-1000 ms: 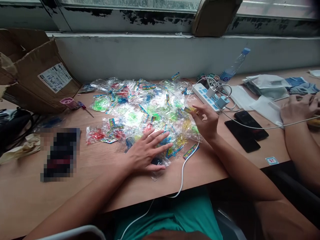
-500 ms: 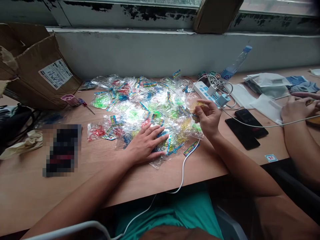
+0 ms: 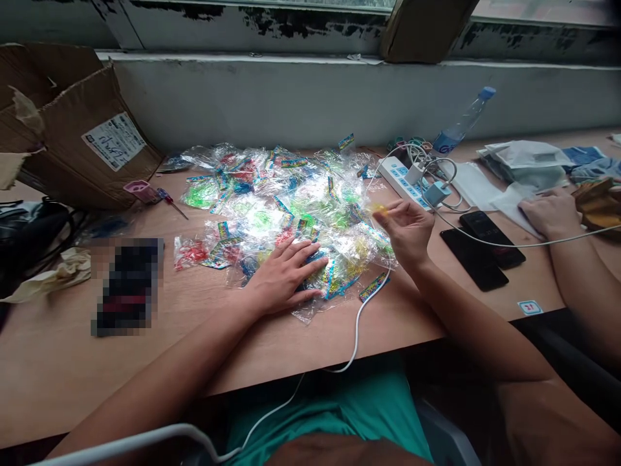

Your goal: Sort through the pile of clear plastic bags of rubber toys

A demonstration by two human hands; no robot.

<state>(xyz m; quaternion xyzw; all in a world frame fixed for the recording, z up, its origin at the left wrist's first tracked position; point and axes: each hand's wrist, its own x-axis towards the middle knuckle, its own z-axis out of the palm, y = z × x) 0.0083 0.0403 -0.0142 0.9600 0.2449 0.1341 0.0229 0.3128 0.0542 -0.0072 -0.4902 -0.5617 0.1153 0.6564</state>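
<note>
My left hand (image 3: 286,275) lies palm down on the near side of a heap of clear plastic packets (image 3: 262,220), fingers spread. The packets hold small red, green, blue and yellow pieces and have bright blue printed labels. Just above the heap's right side, my right hand (image 3: 410,233) pinches a packet with yellow contents (image 3: 380,210) between thumb and fingers. Most of that packet is hidden by the fingers or too clear to make out. Near the table's front edge, a label (image 3: 373,287) lies partly under a white cable (image 3: 358,323).
A cardboard box (image 3: 92,142) stands at the left, near a screwdriver (image 3: 171,202) and a blurred dark item (image 3: 129,285). A power strip (image 3: 400,178), water bottle (image 3: 460,123) and two dark phones (image 3: 475,259) lie to the right. A co-worker's hand (image 3: 550,213) rests beyond.
My right hand has turned slightly, and less of the yellow packet shows. My left hand stays on the heap. The co-worker's hand has moved left, and the view has shifted a little.
</note>
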